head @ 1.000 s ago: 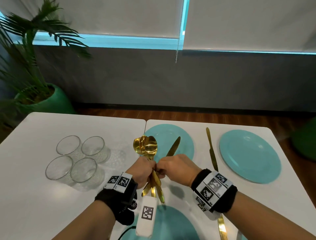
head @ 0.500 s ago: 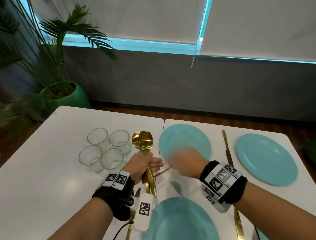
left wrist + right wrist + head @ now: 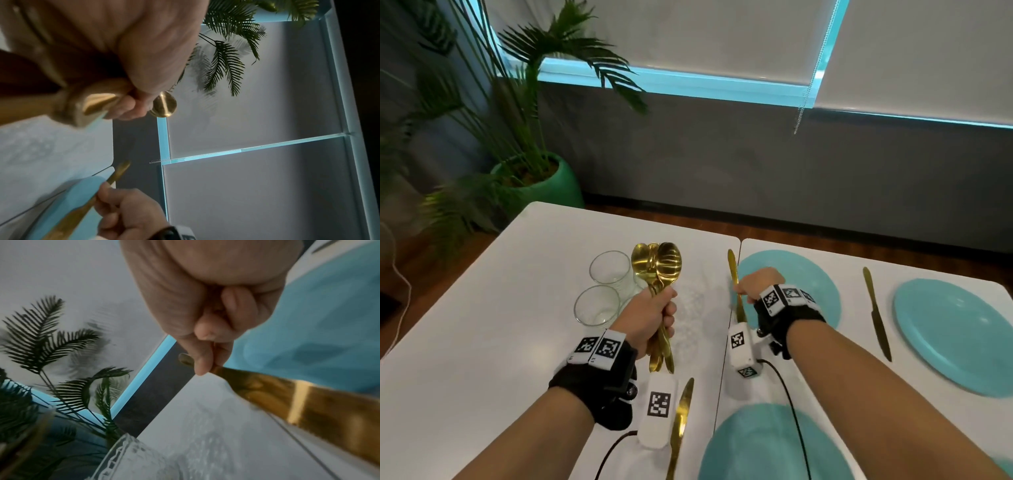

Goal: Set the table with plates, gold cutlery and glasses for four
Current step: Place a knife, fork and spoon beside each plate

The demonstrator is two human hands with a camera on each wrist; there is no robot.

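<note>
Several gold spoons (image 3: 661, 274) clenched in left grip (image 3: 650, 320); right grip (image 3: 758, 286) pinching gold knife (image 3: 733, 274).

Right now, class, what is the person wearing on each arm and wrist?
Both forearms are bare, with no sleeves. Each wrist carries a black strap topped with white blocks printed with black square-pattern markers. A white camera pod bearing another marker hangs under each wrist, trailing a thin black cable.

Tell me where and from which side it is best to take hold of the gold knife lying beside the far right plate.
Take the knife by its wide near handle end, coming from above. It lies flat on the table, apart from the plate, so pinch its two long edges.
</note>
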